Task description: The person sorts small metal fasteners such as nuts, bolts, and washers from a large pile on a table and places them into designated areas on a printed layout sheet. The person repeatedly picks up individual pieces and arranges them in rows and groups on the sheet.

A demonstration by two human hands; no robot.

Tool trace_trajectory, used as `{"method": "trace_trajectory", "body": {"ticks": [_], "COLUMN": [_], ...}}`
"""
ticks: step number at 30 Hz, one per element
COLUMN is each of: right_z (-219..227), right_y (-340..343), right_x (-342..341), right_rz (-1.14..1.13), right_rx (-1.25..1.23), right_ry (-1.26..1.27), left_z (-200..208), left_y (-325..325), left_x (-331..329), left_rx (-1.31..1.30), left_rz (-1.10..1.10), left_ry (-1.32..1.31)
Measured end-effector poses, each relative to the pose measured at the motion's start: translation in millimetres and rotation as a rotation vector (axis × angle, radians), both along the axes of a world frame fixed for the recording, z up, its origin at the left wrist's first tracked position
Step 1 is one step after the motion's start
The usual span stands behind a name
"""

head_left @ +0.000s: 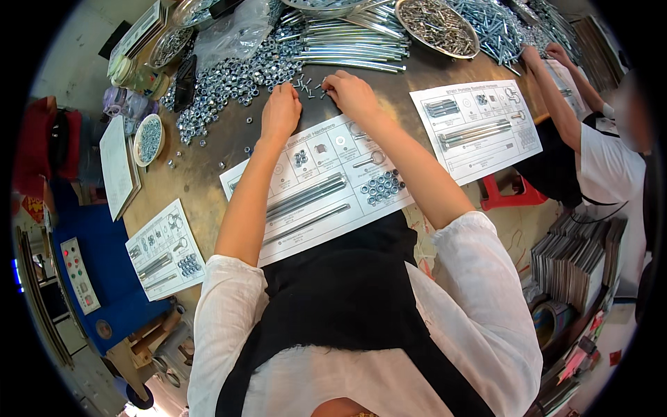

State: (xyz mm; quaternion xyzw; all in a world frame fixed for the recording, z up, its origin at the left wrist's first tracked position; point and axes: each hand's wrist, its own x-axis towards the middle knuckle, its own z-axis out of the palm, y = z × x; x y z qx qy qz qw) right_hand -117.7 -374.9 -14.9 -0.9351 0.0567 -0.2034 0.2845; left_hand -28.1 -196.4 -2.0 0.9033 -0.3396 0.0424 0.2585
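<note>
My left hand (282, 108) rests at the tabletop with its fingers curled together; what they hold, if anything, is hidden. Opposite it, my right hand (349, 92) is pinched, and its fingertips are too small to show what is in them. Between the two hands lie several small loose screws (306, 86). Under my forearms is a printed hardware sheet (283, 244) bearing long bolts (306, 198) and a cluster of nuts (380, 187). A big spread of loose nuts (222, 94) begins just left of my left hand.
Long bolts (354, 45) are stacked at the back, beside a bowl of small screws (438, 28). More sheets lie right (486, 156) and left (163, 243). A dish of small parts (148, 139) stands left. At right, a co-worker's hands (545, 54) are near a bolt pile (486, 31).
</note>
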Motion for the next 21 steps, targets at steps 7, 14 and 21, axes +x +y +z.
{"method": "trace_trajectory", "body": {"ticks": [7, 14, 21], "right_z": [-1.7, 10.4, 44.9], "right_y": [1.4, 2.1, 36.1], "right_x": [-8.7, -9.4, -73.2], "right_rz": [0.011, -0.035, 0.032], "right_rx": [-0.082, 0.166, 0.44], "right_ry": [-0.12, 0.014, 0.041], "left_z": [31.3, 23.3, 26.6], "left_y": [17.6, 41.7, 53.8], "left_x": [-71.4, -95.7, -94.9], "left_rx": [-0.313, -0.115, -0.065], "left_rz": [-0.182, -0.267, -0.244], "left_ry": [0.455, 0.194, 0.145]}}
